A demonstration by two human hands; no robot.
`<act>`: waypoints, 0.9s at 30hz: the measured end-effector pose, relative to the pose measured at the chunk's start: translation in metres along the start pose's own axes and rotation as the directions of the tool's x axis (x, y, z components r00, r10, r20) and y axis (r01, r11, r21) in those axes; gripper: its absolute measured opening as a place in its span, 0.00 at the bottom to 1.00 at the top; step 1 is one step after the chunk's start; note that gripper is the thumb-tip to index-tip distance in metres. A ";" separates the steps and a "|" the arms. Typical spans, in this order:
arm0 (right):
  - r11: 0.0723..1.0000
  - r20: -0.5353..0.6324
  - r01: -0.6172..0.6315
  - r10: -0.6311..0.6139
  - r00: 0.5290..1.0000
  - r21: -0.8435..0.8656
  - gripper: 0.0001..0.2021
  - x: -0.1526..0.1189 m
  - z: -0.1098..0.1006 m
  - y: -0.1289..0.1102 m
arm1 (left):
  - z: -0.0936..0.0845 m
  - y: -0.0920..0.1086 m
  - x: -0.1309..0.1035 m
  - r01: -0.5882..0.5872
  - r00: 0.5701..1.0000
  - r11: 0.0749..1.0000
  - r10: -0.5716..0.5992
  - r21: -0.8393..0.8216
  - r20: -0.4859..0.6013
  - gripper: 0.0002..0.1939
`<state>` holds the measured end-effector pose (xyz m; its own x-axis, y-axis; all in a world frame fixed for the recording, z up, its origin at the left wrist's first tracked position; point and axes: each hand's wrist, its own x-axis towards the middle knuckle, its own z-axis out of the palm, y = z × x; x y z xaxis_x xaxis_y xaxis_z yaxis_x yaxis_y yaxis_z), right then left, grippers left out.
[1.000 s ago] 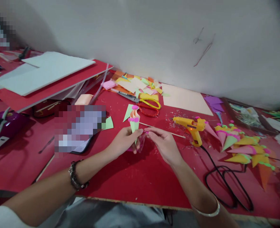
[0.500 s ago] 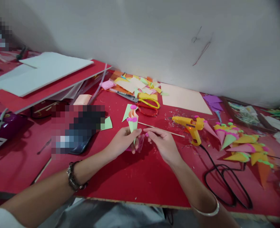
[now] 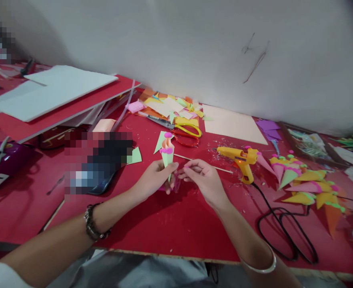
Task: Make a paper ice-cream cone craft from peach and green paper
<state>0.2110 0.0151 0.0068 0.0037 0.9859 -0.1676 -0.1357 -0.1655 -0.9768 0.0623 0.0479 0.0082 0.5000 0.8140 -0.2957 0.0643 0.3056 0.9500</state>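
Left of the yellow plastic glue gun [image 3: 242, 161], the left hand [image 3: 152, 179] grips a pink-trimmed, pale-green paper cone [image 3: 167, 159], tip down, long axis near upright; the right hand [image 3: 205, 179], nearer the gun, pinches a tiny pink piece [image 3: 186, 167] beside the cone.

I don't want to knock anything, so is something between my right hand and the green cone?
Low down, your left hand is in the way, its thumb across the green cone. Nothing visible stands between your right hand and the cone's pink-trimmed upper part.
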 end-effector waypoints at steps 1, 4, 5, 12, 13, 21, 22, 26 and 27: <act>1.000 -0.002 0.004 -0.004 1.000 -0.003 0.05 0.000 0.000 0.000 | 0.000 0.000 0.000 -0.003 1.000 1.000 0.003 0.003 0.000 0.19; 1.000 0.024 0.019 -0.018 1.000 -0.005 0.08 0.001 0.000 -0.001 | 0.000 0.000 0.000 -0.001 1.000 1.000 0.001 0.008 -0.002 0.18; 1.000 0.039 0.023 -0.023 0.999 -0.004 0.09 0.001 0.000 0.000 | 0.000 0.000 0.000 0.001 1.000 1.000 -0.001 0.010 -0.002 0.18; 0.998 -0.020 0.068 -0.068 0.997 -0.001 0.07 0.000 0.000 0.000 | 0.000 0.000 0.001 0.004 1.000 1.000 -0.004 0.019 -0.017 0.18; 0.998 -0.033 0.070 -0.070 0.997 -0.002 0.08 0.000 0.000 -0.001 | 0.000 0.000 0.001 0.008 1.000 1.000 -0.007 0.020 -0.023 0.18; 0.992 -0.117 0.086 -0.097 0.988 -0.094 0.13 -0.003 -0.003 0.000 | 0.000 0.000 0.001 -0.003 1.000 1.000 0.003 0.012 -0.007 0.18; 0.988 -0.138 0.107 -0.122 0.983 -0.114 0.13 -0.003 -0.003 0.000 | 0.000 0.001 0.001 0.001 1.000 1.000 -0.001 0.018 -0.008 0.18; 0.971 -0.143 0.193 -0.212 0.967 -0.140 0.09 -0.001 -0.004 0.000 | 0.001 0.003 0.000 0.017 1.000 1.000 -0.016 0.026 -0.017 0.18; 0.973 -0.124 0.198 -0.212 0.969 -0.116 0.09 0.000 -0.004 0.001 | 0.001 0.004 -0.001 0.017 1.000 1.000 -0.017 0.023 -0.015 0.18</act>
<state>0.2147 0.0152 0.0055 0.1547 0.9876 0.0280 -0.0161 0.0308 -0.9994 0.0632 0.0479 0.0123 0.4854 0.8162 -0.3134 0.0926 0.3084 0.9467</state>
